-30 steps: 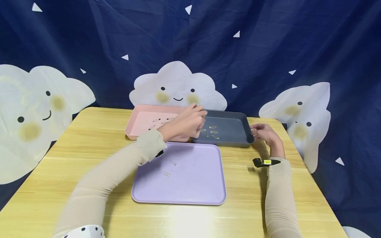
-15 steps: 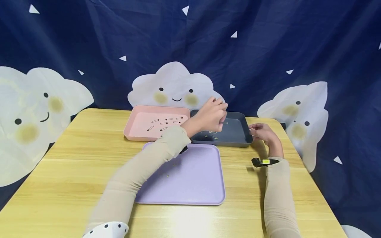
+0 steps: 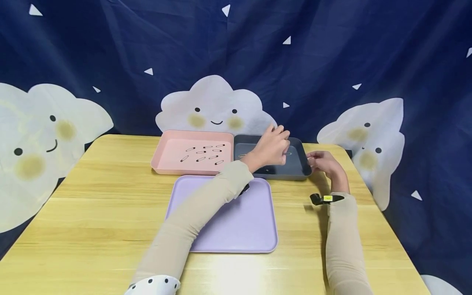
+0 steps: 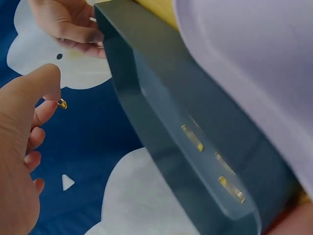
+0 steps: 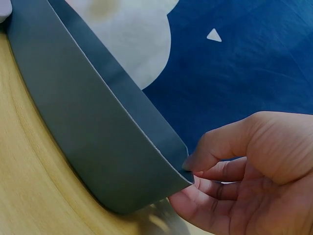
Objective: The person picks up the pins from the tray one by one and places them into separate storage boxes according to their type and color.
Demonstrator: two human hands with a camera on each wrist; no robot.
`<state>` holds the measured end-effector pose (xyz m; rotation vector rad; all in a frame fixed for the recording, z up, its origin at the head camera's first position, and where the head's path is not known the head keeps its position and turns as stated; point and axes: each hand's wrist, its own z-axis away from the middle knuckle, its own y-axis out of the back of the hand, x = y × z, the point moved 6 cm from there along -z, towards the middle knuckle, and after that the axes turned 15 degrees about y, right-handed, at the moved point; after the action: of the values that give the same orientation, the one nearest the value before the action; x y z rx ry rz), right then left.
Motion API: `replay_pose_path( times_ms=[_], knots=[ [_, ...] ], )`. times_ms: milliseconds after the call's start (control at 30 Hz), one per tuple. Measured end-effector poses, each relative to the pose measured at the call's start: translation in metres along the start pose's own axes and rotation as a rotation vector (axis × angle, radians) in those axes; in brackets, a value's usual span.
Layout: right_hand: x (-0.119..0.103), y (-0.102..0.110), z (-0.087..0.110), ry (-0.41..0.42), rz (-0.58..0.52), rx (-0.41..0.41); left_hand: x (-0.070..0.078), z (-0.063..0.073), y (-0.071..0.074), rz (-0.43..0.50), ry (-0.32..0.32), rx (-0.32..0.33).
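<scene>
My left hand [image 3: 272,146] is above the dark grey tray [image 3: 284,177]. In the left wrist view its thumb and index finger pinch a small gold safety pin [image 4: 62,104], mostly hidden by the fingertips. Several gold safety pins lie on the floor of that tray, among them one gold pin [image 4: 192,138] near the middle. At the tray's right end, my right hand [image 3: 326,164] grips the wall, thumb over the rim and fingers outside, as the right wrist view shows.
A pink tray [image 3: 156,164] holding several black-tipped safety pins [image 3: 200,152] adjoins the grey one on the left. In front lies a shallow lavender tray [image 3: 239,233], partly covered by my left sleeve [image 3: 191,221]. A blue cloud-printed curtain [image 3: 313,73] hangs behind the wooden table [image 3: 92,213].
My left hand has moved right, from the seam between the pink and grey trays to over the grey tray, uncovering the pink tray's pins. The right hand keeps its grip.
</scene>
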<state>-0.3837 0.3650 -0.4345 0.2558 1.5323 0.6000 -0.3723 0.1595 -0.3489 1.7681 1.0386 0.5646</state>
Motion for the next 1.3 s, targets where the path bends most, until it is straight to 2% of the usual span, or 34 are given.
replay_pose_path(
  times_ms=[100,533,800,933,1300],
  knots=[
    [-0.001,0.0,0.0,0.005,-0.003,0.004,0.002,-0.003,-0.009,-0.014,0.03,-0.028],
    [-0.001,0.002,-0.001,-0.018,-0.022,0.001,0.007,-0.001,-0.031,-0.046,0.091,-0.037],
    [-0.032,-0.002,0.013,-0.023,-0.052,-0.009,0.011,0.002,-0.042,-0.066,0.087,-0.066],
    [-0.038,-0.003,0.017,-0.019,-0.047,-0.014,0.013,0.004,-0.048,-0.087,0.08,-0.1],
    [-0.004,0.001,0.002,-0.014,-0.042,0.009,0.015,0.007,-0.061,-0.128,0.085,-0.178]
  ],
)
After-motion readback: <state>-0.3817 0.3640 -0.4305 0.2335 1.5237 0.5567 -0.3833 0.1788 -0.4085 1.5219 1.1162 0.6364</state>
